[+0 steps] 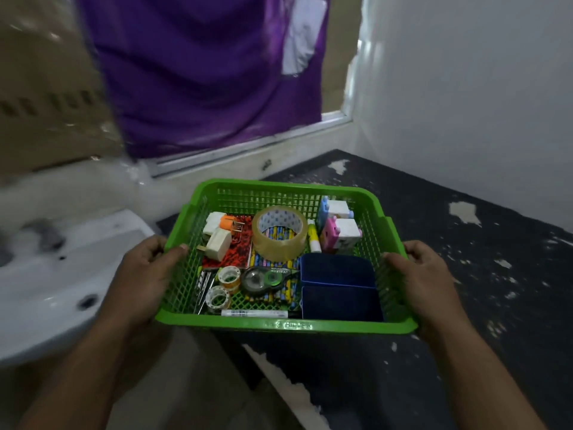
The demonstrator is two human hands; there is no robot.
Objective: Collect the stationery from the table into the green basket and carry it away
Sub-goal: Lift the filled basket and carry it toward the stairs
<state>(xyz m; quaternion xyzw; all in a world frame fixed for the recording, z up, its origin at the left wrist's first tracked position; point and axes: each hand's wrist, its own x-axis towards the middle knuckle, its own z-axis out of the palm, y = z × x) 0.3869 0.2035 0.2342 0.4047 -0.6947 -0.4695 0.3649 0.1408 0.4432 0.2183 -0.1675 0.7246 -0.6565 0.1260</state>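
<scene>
I see both hands on the green basket [286, 325] — stationery inside. Left hand [145, 268] and right hand [418, 274] each curl round a side rim.

The green lattice basket [288, 325] is level, holding a tape roll [279, 243], patterned pencils [276, 298], a marker [254, 313] and perhaps erasers [339, 232].

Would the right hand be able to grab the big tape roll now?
Probably not yet: the right hand grips the green basket by its right rim. The tape roll lies uncovered on top, so only that grip hinders it.
</scene>
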